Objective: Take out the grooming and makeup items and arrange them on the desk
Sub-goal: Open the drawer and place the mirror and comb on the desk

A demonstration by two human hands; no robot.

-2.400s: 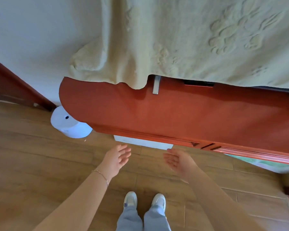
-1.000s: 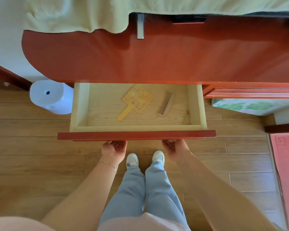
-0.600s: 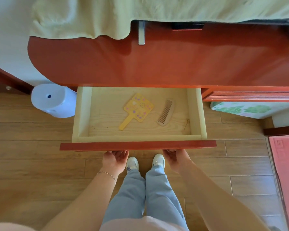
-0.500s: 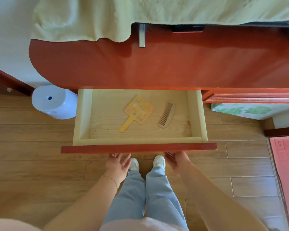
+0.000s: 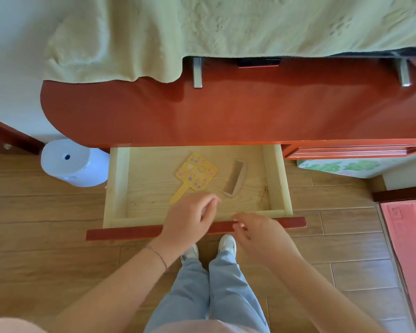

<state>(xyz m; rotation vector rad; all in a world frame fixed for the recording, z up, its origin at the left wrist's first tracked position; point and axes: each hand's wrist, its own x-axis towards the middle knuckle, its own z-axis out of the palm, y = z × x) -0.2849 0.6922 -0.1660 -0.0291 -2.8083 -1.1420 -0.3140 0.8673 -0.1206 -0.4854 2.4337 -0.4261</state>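
The pale wooden drawer (image 5: 117, 186) under the red desk (image 5: 226, 111) stands pulled out. Inside lie a yellow hand mirror (image 5: 196, 173) with pastel stickers and, to its right, a beige comb (image 5: 234, 179). My left hand (image 5: 190, 219) hovers over the drawer's front edge, fingers loosely curled, just below the mirror's handle and not touching it. My right hand (image 5: 259, 230) hangs over the red drawer front (image 5: 120, 234), fingers apart, holding nothing.
A pale green cloth (image 5: 202, 27) drapes over the back of the desk. A white-blue cylindrical bin (image 5: 70, 164) stands on the wooden floor left of the drawer. A floral box (image 5: 346, 167) sits under the desk at right, and a pink mat (image 5: 408, 248) lies at far right.
The drawer was pulled open by both hands. Both hands have since let go of the drawer front and risen; the left one has moved over the drawer toward the mirror's handle.
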